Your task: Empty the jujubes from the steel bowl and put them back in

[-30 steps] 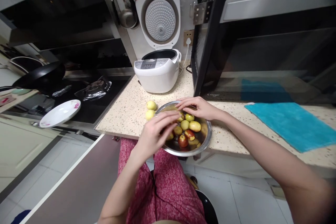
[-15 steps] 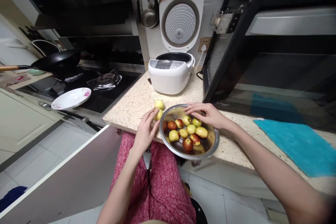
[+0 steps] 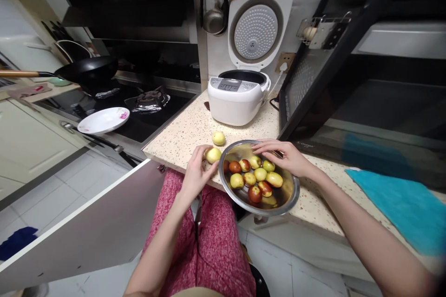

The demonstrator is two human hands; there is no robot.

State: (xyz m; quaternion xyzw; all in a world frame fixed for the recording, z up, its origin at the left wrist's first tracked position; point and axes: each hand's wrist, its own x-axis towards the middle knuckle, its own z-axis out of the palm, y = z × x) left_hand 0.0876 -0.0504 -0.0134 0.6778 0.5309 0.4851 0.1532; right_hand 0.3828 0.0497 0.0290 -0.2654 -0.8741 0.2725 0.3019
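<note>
A steel bowl with several green and red-brown jujubes inside stands at the counter's front edge. My left hand is beside its left rim, thumb and fingers apart around a pale green jujube that rests on the counter; whether the fingers press on it is hard to tell. Just behind that one lies a second green jujube, untouched. My right hand reaches over the bowl's back right rim, fingers stretched out above the fruit and holding nothing visible.
Behind the bowl stands a white rice cooker, lid up. A white plate and a wok are at the stove on the left. Right are a black-framed oven and a blue cloth. A cabinet door hangs open below.
The view has shifted, so the counter items appear further right. My left hand has stayed around the front jujube, its thumb near the bowl. My right hand is still over the back rim.
</note>
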